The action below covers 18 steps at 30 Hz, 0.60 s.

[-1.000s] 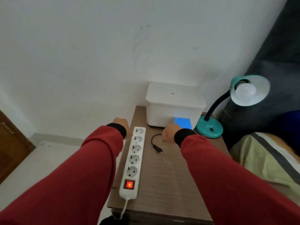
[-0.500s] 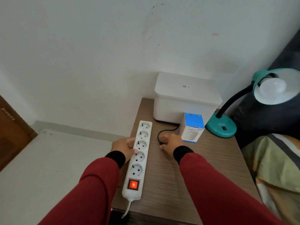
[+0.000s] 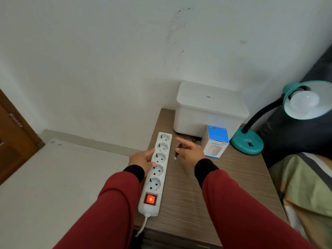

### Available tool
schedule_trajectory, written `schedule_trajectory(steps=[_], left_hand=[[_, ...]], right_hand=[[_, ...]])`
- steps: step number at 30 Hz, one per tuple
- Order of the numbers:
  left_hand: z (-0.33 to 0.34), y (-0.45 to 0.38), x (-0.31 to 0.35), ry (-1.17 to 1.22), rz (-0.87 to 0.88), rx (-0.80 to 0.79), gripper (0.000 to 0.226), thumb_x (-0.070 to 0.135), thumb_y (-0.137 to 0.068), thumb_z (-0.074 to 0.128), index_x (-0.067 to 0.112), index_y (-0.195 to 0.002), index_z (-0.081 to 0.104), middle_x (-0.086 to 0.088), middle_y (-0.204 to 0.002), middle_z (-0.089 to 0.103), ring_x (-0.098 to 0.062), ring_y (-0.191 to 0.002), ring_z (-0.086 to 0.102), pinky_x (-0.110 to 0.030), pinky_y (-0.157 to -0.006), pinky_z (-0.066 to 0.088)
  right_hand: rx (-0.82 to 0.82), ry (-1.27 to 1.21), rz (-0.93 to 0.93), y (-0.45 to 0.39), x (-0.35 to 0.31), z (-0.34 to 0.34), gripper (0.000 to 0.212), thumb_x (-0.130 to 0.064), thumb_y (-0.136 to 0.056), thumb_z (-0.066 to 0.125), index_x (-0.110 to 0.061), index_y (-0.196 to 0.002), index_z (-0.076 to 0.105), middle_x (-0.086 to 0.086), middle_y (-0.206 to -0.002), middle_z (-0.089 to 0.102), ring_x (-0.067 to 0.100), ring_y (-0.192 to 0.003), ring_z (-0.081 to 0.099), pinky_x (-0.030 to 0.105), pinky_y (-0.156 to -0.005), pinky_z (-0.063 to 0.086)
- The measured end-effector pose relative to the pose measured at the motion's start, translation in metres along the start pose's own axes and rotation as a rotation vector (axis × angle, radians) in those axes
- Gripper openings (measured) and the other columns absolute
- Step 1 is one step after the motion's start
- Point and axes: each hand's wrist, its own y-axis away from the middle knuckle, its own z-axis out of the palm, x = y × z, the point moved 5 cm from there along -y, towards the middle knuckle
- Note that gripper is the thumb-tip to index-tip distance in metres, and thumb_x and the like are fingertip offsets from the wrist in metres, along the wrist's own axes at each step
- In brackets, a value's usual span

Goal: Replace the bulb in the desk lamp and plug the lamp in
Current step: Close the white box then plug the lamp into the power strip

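Observation:
A teal desk lamp (image 3: 247, 143) stands at the far right of the wooden bedside table (image 3: 224, 187), its shade tilted toward me with a white bulb (image 3: 303, 100) screwed in. A white power strip (image 3: 156, 169) with several sockets and a lit red switch lies along the table's left edge. My left hand (image 3: 142, 159) grips the strip's left side near the middle sockets. My right hand (image 3: 188, 152) holds the lamp's black plug (image 3: 177, 151) just right of the strip, index finger stretched out, pins pointing down. The cable runs back behind the hand.
A white lidded box (image 3: 210, 112) sits at the table's back against the wall. A small blue-and-white humidifier carton (image 3: 215, 142) stands in front of it. A bed with a striped cover (image 3: 305, 186) borders the table's right side. A wooden door (image 3: 12, 135) is at far left.
My right hand has picked the plug up off the table and lifted it beside the strip. My left hand slid back along the strip and now grips its side.

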Motion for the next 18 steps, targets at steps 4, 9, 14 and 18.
schedule_trajectory(steps=[4, 9, 14, 18], left_hand=[[-0.001, 0.0, -0.002, 0.025, 0.012, -0.001, 0.051, 0.008, -0.09, 0.061, 0.031, -0.134, 0.05, -0.002, -0.126, 0.065, -0.017, -0.121, 0.057, -0.027, -0.106, 0.039], [-0.002, 0.0, -0.003, 0.042, 0.027, 0.006, 0.05, 0.008, -0.09, 0.061, 0.031, -0.133, 0.052, -0.003, -0.121, 0.068, -0.017, -0.117, 0.06, -0.025, -0.101, 0.042], [-0.002, -0.003, -0.004, 0.033, 0.041, 0.006, 0.049, 0.008, -0.09, 0.061, 0.028, -0.134, 0.051, -0.004, -0.121, 0.067, -0.016, -0.116, 0.06, -0.021, -0.098, 0.042], [-0.001, -0.005, -0.007, 0.005, 0.034, -0.002, 0.052, 0.01, -0.09, 0.062, 0.026, -0.137, 0.048, -0.005, -0.129, 0.062, -0.018, -0.124, 0.054, -0.024, -0.107, 0.038]], right_hand=[[0.095, 0.058, -0.13, 0.007, -0.004, 0.01, 0.047, -0.009, -0.075, 0.076, -0.022, -0.119, 0.066, 0.007, -0.09, 0.065, 0.013, -0.079, 0.06, 0.029, -0.088, 0.054], [0.179, 0.218, -0.216, 0.013, -0.006, 0.029, 0.043, -0.015, -0.074, 0.078, -0.019, -0.116, 0.067, -0.008, -0.079, 0.054, -0.003, -0.066, 0.048, 0.0, -0.057, 0.042], [0.218, 0.312, -0.271, 0.014, -0.008, 0.049, 0.04, -0.011, -0.076, 0.075, -0.015, -0.115, 0.068, -0.002, -0.088, 0.059, 0.005, -0.072, 0.053, 0.0, -0.062, 0.037], [0.208, 0.412, -0.399, 0.016, -0.014, 0.058, 0.033, -0.01, -0.076, 0.074, -0.011, -0.109, 0.071, 0.008, -0.096, 0.069, 0.008, -0.082, 0.054, 0.013, -0.076, 0.042]])
